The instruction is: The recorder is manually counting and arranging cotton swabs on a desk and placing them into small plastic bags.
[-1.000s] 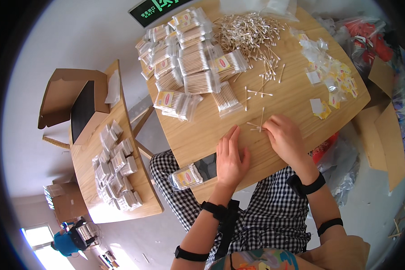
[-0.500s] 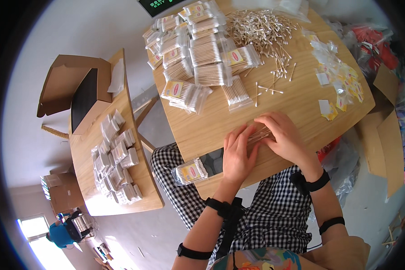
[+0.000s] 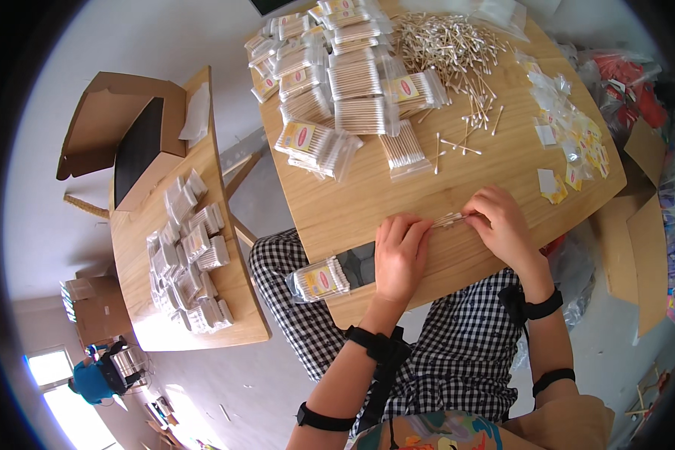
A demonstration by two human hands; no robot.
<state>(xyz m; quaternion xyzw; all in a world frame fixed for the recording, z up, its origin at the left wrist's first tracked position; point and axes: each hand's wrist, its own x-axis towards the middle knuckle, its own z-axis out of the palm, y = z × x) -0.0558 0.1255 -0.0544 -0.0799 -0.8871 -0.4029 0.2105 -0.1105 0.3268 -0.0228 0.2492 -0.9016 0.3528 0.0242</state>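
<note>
Between my two hands, low over the near part of the round-cornered wooden table, is a small bunch of cotton swabs. My left hand pinches its left end with thumb and fingers together. At the other end, the fingertips of my right hand are closed on the same swabs. Left of my left hand, a clear bag of cotton swabs with a yellow label lies at the table edge, next to a dark grey patterned pad. My fingers hide part of the bunch.
A large heap of loose cotton swabs lies at the far side, beside stacked filled bags. Yellow cards and clear bags spread at right. More packs and an open cardboard box occupy a second table at left.
My right hand has moved right, away from my left, and the swabs between them now show more clearly. The view has shifted slightly.
</note>
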